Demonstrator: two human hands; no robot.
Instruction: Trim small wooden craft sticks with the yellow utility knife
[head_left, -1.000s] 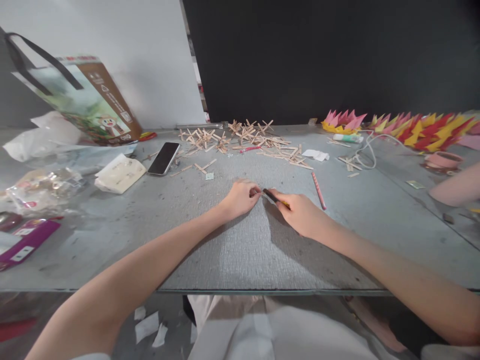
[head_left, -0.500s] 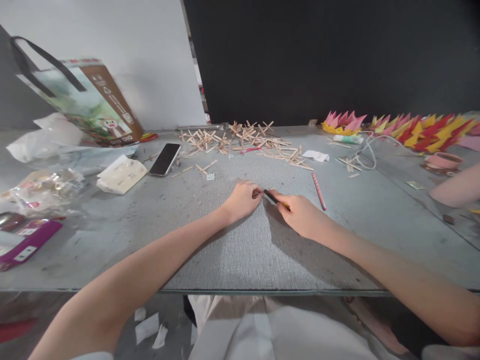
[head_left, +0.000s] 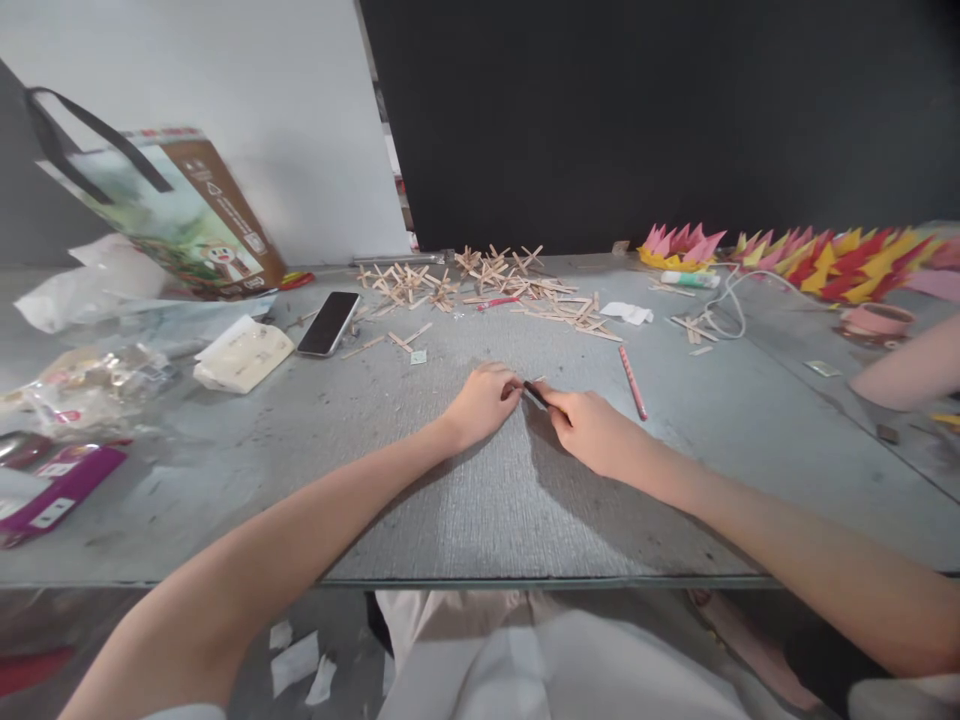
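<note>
Over the middle of the table, my left hand (head_left: 487,402) is closed, its fingertips pinched together. Whatever lies in that pinch is hidden by the fingers. My right hand (head_left: 592,425) grips a utility knife (head_left: 535,393), whose black front end points at the left fingertips; most of its handle is inside the palm. The two hands are almost touching. Beyond them lies a heap of thin wooden sticks (head_left: 574,312), some joined into star shapes (head_left: 409,284). A red patterned pencil (head_left: 632,382) rests to the right of my right hand.
At the left are a phone (head_left: 328,324), a tissue pack (head_left: 244,356), plastic wrappers (head_left: 105,385), a purple box (head_left: 64,490) and a shopping bag (head_left: 199,215). Pink, yellow and red folded paper (head_left: 847,262), a glue stick (head_left: 690,280), a white cable (head_left: 727,312) and another person's arm (head_left: 911,365) are at the right.
Both hands stay close together, with the right hand shifted slightly left toward the left fingertips. The whole view has shifted a little. Otherwise the table looks the same.
</note>
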